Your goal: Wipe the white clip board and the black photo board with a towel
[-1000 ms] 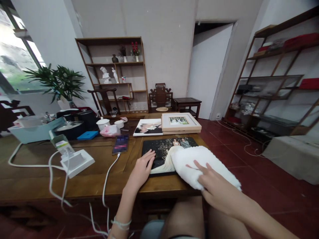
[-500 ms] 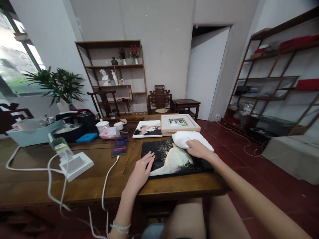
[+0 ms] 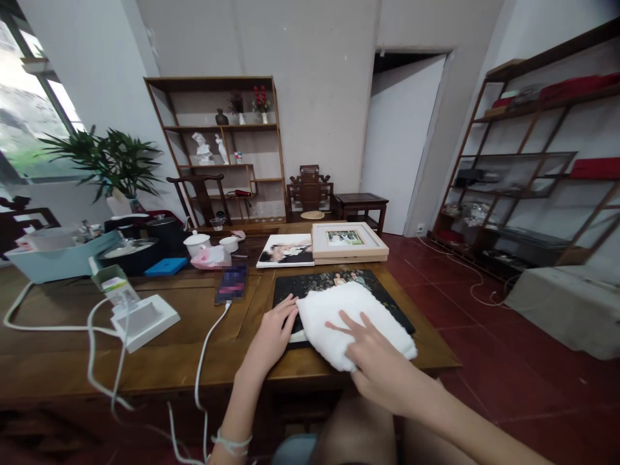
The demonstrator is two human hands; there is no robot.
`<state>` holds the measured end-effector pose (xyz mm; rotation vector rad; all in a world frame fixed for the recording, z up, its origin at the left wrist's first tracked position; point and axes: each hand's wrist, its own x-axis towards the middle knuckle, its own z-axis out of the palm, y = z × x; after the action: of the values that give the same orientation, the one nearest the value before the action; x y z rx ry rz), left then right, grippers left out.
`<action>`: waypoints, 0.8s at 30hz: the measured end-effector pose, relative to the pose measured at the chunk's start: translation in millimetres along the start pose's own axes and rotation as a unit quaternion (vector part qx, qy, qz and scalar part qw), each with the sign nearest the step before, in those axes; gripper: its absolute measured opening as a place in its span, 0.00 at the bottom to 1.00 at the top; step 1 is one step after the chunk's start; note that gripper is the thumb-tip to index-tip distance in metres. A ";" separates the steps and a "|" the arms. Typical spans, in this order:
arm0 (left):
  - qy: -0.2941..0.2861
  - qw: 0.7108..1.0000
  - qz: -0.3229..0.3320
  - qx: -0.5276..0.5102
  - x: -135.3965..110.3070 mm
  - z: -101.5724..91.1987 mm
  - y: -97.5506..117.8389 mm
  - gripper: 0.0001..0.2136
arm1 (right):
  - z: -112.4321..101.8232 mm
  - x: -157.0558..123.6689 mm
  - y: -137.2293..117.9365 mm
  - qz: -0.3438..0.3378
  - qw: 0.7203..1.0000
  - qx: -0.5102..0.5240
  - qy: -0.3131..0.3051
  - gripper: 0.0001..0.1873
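A dark photo panel (image 3: 290, 284), with small figures printed near its top, lies flat at the table's front edge. Across its lower right part is a folded white towel (image 3: 334, 300), which hides much of the picture. My right hand (image 3: 372, 355) has hold of the towel near its front edge, fingers spread over the top, pressing it on the panel. My left hand (image 3: 274, 329) rests open on the panel's left edge, fingers extended and their tips beside the towel.
Behind the panel lie a white-edged photo print (image 3: 285, 250) and a pale wooden picture frame (image 3: 351, 257). To the left are a phone (image 3: 231, 284) on a white cable, an open white box (image 3: 145, 321), a blue box (image 3: 166, 266) and a lidded white cup (image 3: 197, 243).
My right hand has drawn the towel from the panel's upper right corner down and left toward me, and its fingers have spread. My left hand stays in place.
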<state>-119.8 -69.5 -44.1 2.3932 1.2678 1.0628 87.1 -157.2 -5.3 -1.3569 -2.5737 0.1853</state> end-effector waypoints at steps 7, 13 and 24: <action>0.007 1.000 0.001 0.003 -1.1 1.4 -0.7 0.15 | -12.7 -14.1 52.2 0.102 0.994 -0.043 0.010 0.13; 0.005 1.000 -0.007 -0.006 -1.1 1.4 -1.1 0.15 | -18.4 30.5 78.8 0.207 0.974 -0.090 0.015 0.14; 0.102 0.995 -0.012 -0.009 -1.3 -5.1 -1.6 0.18 | 5.3 55.1 -0.4 -0.080 0.996 -0.033 0.015 0.19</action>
<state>-124.8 -70.2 -42.0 2.2977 1.3387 1.3338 55.2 -112.1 -2.6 -1.1564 -2.6705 0.0544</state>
